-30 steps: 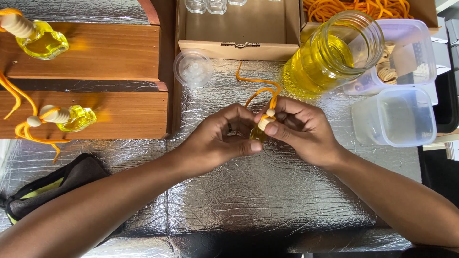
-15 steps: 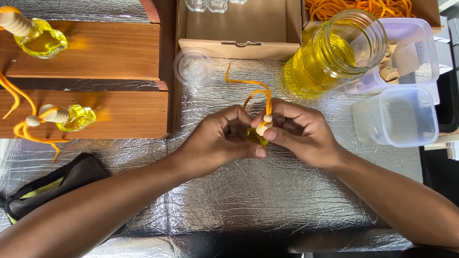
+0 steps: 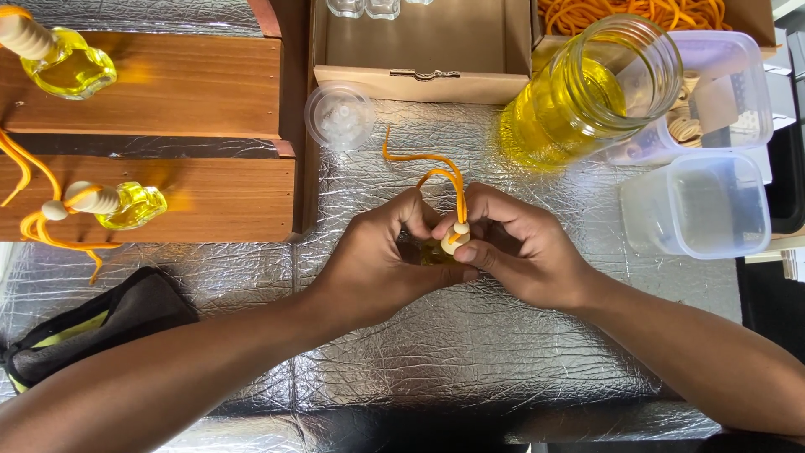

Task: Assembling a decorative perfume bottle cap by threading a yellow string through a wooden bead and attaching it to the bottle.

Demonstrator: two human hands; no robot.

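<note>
My left hand and my right hand meet at the middle of the foil-covered table. Between them they grip a small glass bottle of yellow liquid, mostly hidden by the fingers. A pale wooden bead sits at its top, pinched by my right thumb and fingers. An orange cord loops up from the bead and trails toward the far side of the table.
A large open jar of yellow liquid stands at the back right beside clear plastic tubs. Two finished small bottles lie on wooden boards at left. A cardboard box, a round clear lid and a dark pouch are nearby.
The orange cord has shifted: its loop now stands upright above the bead and the loose end trails left. Both hands stay together at the same spot.
</note>
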